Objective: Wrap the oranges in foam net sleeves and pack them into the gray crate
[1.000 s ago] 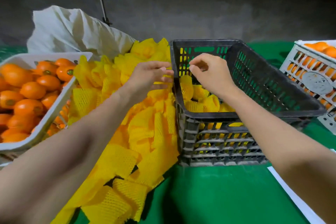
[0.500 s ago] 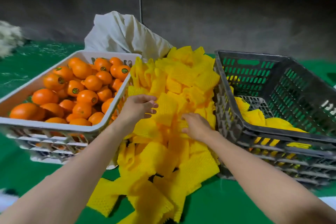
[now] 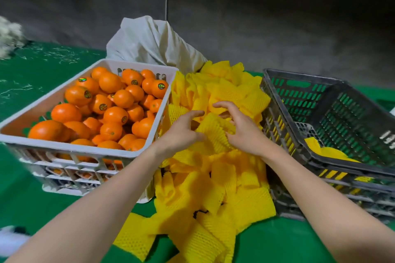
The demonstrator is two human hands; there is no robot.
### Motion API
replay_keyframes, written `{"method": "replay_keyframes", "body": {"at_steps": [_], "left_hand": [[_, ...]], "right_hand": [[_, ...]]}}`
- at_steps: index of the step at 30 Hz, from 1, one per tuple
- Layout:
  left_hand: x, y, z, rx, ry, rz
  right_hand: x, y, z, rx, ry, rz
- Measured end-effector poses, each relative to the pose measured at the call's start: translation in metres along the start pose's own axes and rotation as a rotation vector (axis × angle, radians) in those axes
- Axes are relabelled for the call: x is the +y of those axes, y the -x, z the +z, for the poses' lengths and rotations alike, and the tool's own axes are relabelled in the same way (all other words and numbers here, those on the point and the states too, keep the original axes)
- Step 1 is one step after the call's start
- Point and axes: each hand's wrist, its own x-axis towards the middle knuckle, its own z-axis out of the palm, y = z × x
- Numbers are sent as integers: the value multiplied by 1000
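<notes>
A heap of yellow foam net sleeves (image 3: 213, 188) lies between two crates. Above its middle, my left hand (image 3: 181, 132) and my right hand (image 3: 243, 130) both grip one sleeve (image 3: 213, 132) and spread it between them. On the left, a white crate (image 3: 53, 147) is full of loose oranges (image 3: 115, 100), several with stickers. The gray crate (image 3: 320, 160) on the right holds several sleeve-wrapped oranges (image 3: 327, 151) at its bottom.
A crumpled white sack (image 3: 154, 42) stands behind the sleeve heap. The table is covered in green cloth (image 3: 277, 243). A dark wall runs along the back. Something white and fluffy (image 3: 8, 36) sits at the far left edge.
My right hand left the gray crate and came to the sleeve heap. Both hands have closed on one sleeve and lifted it. The view swung left, bringing the orange crate in.
</notes>
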Motion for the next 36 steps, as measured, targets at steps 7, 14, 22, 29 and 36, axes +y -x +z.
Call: {"method": "replay_keyframes", "body": {"at_steps": [7,14,22,29,36], "left_hand": [[-17,7,-11,83,-1,-77],[-23,16,-16,3,-168,-91],[-3,18,-43,152,212,47],[-6,21,-84,327,311,168],[-48,4,-166,673,268,-33]], "right_hand": [[-16,-12,14,353,-77,38],[-23,-24,23,94,102,107],[-35,-44,6,-84,-191,130],[-63,-84,55,325,-11,-10],[-90,-116,142,400,-136,-12]]}}
